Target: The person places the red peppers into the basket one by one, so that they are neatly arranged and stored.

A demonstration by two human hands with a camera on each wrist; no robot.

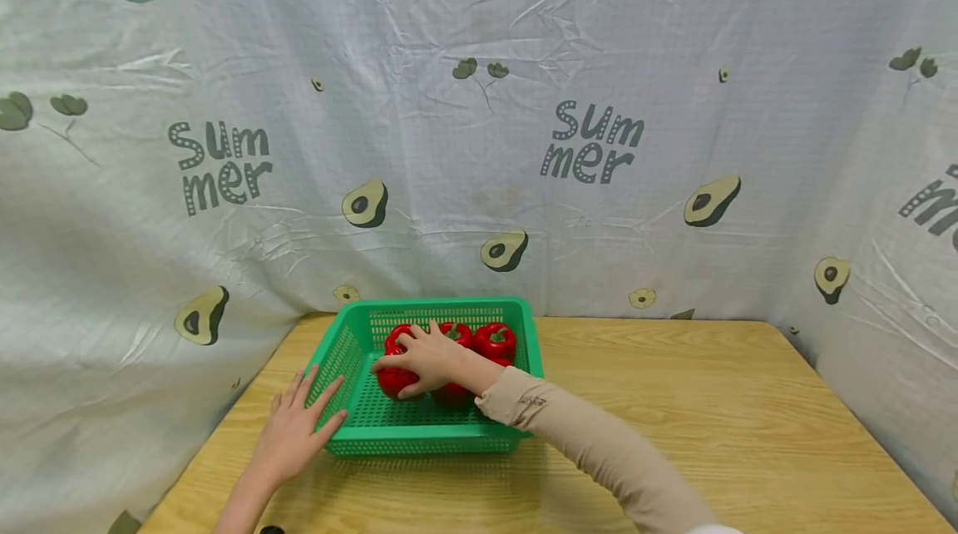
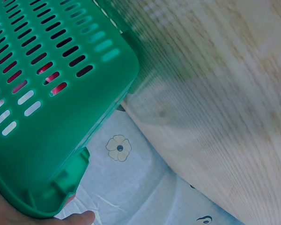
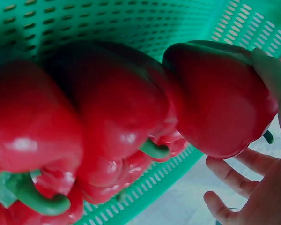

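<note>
A green plastic basket point(image 1: 427, 432) with slotted walls stands on the table, holding several red bell peppers point(image 1: 494, 340) with green stems. Spread fingers of my left hand point(image 1: 295, 426) rest on the basket's left rim; in the left wrist view part of that hand shows beside the rim point(image 2: 18, 206). Inside the basket, my right hand point(image 1: 432, 359) is around the leftmost front bell pepper point(image 1: 395, 383). The right wrist view shows thumb and fingers on opposite sides of this pepper point(image 3: 220, 103), which sits beside the other peppers. My right forearm hides some peppers in the head view.
The wooden table point(image 1: 674, 401) extends to the right of the basket. A printed curtain point(image 1: 449, 143) hangs behind and along both sides. A small black object point(image 1: 272, 529) lies at the bottom edge near my left forearm.
</note>
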